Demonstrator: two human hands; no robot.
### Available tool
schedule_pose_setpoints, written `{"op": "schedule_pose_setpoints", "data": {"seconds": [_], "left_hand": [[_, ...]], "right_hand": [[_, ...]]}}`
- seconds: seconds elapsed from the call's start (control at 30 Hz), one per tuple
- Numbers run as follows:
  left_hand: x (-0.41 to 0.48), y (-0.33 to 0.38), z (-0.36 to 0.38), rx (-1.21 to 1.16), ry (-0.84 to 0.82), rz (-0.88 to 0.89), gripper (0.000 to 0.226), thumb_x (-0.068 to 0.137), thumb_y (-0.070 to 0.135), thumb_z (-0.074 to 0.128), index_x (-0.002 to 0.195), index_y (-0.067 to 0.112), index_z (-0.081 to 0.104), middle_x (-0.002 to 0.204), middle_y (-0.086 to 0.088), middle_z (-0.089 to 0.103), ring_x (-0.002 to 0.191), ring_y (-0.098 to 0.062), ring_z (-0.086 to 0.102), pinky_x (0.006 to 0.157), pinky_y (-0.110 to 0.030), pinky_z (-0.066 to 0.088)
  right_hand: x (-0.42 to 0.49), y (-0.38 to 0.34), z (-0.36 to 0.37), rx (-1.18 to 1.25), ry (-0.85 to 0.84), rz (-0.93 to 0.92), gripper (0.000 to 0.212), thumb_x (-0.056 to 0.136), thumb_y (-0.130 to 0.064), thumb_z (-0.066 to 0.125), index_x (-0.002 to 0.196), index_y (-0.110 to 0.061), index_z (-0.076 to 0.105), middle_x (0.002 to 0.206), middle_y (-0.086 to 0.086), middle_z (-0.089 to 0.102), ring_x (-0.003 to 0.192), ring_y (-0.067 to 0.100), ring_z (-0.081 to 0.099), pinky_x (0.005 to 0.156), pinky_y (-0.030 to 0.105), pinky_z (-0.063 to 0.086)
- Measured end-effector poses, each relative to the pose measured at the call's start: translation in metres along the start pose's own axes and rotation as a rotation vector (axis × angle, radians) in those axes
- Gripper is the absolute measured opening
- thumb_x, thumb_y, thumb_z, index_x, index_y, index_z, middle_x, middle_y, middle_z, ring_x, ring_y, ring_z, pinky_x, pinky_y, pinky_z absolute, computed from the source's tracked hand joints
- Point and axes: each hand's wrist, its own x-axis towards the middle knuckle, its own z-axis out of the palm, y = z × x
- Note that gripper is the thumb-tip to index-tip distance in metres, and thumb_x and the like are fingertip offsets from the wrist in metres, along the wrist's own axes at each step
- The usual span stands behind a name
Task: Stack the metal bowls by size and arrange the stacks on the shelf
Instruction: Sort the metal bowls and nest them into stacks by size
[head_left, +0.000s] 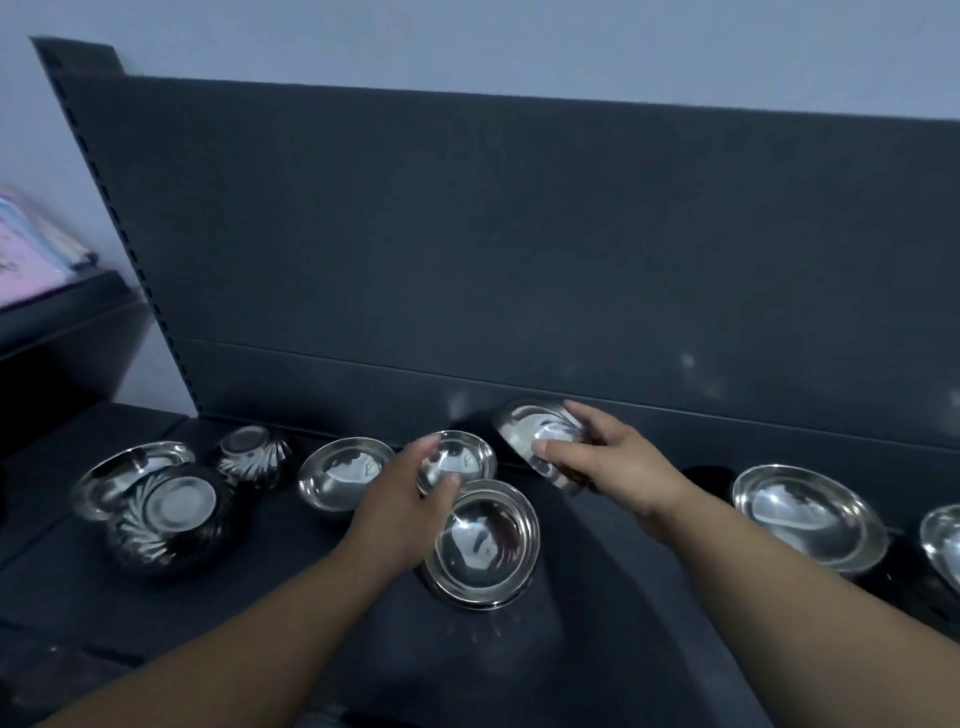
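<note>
Shiny steel bowls (345, 470) sit across dark shelf (623, 649). Two swirl-patterned ones (171, 514) inverted left. Nested stack (485, 545) centre, two small bowls (462, 457) held up.

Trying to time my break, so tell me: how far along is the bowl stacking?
Early. Done: one nested stack sits at the front. In hand: the left hand grips a small bowl, and the right hand holds a tilted bowl. Left: several single bowls lie loose, among them an upside-down bowl on the left and a wide bowl on the right.

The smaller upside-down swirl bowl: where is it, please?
In the head view, the smaller upside-down swirl bowl sits left on the shelf near the back panel, just behind the larger upside-down bowl.
</note>
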Motion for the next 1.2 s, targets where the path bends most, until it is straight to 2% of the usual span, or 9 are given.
{"op": "schedule_pose_setpoints", "data": {"seconds": [0.13, 0.23, 0.3, 0.43, 0.53, 0.73, 0.87, 1.0, 1.2], "left_hand": [[0.012, 0.016, -0.02, -0.048, -0.107, 0.235, 0.066, 0.086, 0.028, 0.066, 0.141, 0.047, 0.034, 0.145, 0.016, 0.042, 0.133, 0.0, 0.039, 0.113, -0.026, 0.032], [0.016, 0.011, -0.039, 0.004, -0.192, 0.335, 0.068, 0.086, 0.018, 0.065, 0.135, 0.053, 0.034, 0.142, 0.021, 0.042, 0.129, 0.009, 0.038, 0.105, -0.005, 0.028], [0.016, 0.002, -0.052, 0.015, -0.219, 0.314, 0.068, 0.085, 0.016, 0.063, 0.137, 0.053, 0.036, 0.139, 0.022, 0.046, 0.125, 0.01, 0.042, 0.098, 0.001, 0.028], [0.016, -0.018, -0.064, -0.085, -0.187, 0.157, 0.059, 0.089, 0.024, 0.059, 0.13, 0.061, 0.038, 0.118, 0.019, 0.063, 0.098, 0.001, 0.062, 0.087, -0.02, 0.047], [0.019, -0.027, -0.065, -0.233, -0.155, -0.068, 0.044, 0.091, 0.014, 0.053, 0.13, 0.035, 0.052, 0.116, 0.004, 0.064, 0.095, -0.013, 0.067, 0.072, -0.028, 0.058], [0.019, -0.043, -0.062, -0.531, -0.132, -0.35, 0.029, 0.094, 0.008, 0.047, 0.119, 0.02, 0.058, 0.103, -0.006, 0.073, 0.09, -0.021, 0.071, 0.074, -0.034, 0.059], [0.019, -0.048, -0.057, -0.56, -0.1, -0.383, 0.034, 0.093, 0.006, 0.048, 0.122, 0.021, 0.056, 0.103, -0.006, 0.071, 0.076, -0.012, 0.069, 0.067, -0.029, 0.057], [0.016, -0.053, -0.051, -0.641, -0.051, -0.418, 0.034, 0.092, 0.006, 0.053, 0.123, 0.02, 0.055, 0.107, -0.006, 0.071, 0.089, -0.02, 0.072, 0.069, -0.031, 0.057], [0.01, -0.052, -0.047, -0.697, -0.049, -0.431, 0.03, 0.092, 0.005, 0.053, 0.119, 0.017, 0.058, 0.106, -0.007, 0.073, 0.096, -0.022, 0.071, 0.069, -0.029, 0.057]], "right_hand": [[-0.007, -0.029, 0.018, -0.123, -0.228, -0.013, 0.07, 0.072, -0.037, 0.083, 0.135, -0.035, 0.052, 0.116, -0.011, 0.068, 0.1, 0.003, 0.067, 0.081, 0.019, 0.05], [-0.002, -0.04, 0.033, -0.188, -0.304, -0.019, 0.064, 0.071, -0.041, 0.081, 0.13, -0.036, 0.056, 0.112, -0.013, 0.071, 0.1, 0.002, 0.068, 0.08, 0.019, 0.048], [0.003, -0.046, 0.042, -0.21, -0.321, -0.009, 0.057, 0.073, -0.045, 0.079, 0.126, -0.036, 0.059, 0.111, -0.013, 0.072, 0.098, 0.002, 0.069, 0.079, 0.018, 0.047], [0.016, -0.047, 0.06, -0.189, -0.235, 0.026, 0.073, 0.063, -0.069, 0.073, 0.126, -0.034, 0.06, 0.111, -0.01, 0.072, 0.103, 0.007, 0.068, 0.101, 0.03, 0.048], [0.026, -0.044, 0.071, -0.202, -0.174, 0.043, 0.062, 0.066, -0.077, 0.064, 0.114, -0.037, 0.066, 0.105, -0.011, 0.074, 0.102, 0.01, 0.068, 0.103, 0.035, 0.047], [0.055, -0.015, 0.067, -0.179, 0.068, 0.092, 0.026, 0.083, -0.044, 0.071, 0.096, -0.021, 0.073, 0.097, -0.003, 0.074, 0.095, 0.014, 0.069, 0.098, 0.037, 0.053], [0.072, 0.01, 0.064, -0.303, 0.067, 0.175, 0.039, 0.081, -0.037, 0.075, 0.115, -0.019, 0.069, 0.109, 0.002, 0.072, 0.094, 0.017, 0.066, 0.089, 0.031, 0.054], [0.079, 0.02, 0.068, -0.416, -0.017, 0.203, 0.05, 0.083, -0.032, 0.074, 0.129, -0.016, 0.061, 0.124, 0.006, 0.066, 0.111, 0.022, 0.064, 0.099, 0.031, 0.049], [0.084, 0.029, 0.072, -0.509, -0.049, 0.198, 0.046, 0.08, -0.022, 0.071, 0.125, -0.016, 0.065, 0.119, 0.005, 0.07, 0.107, 0.021, 0.067, 0.097, 0.033, 0.052]]}}
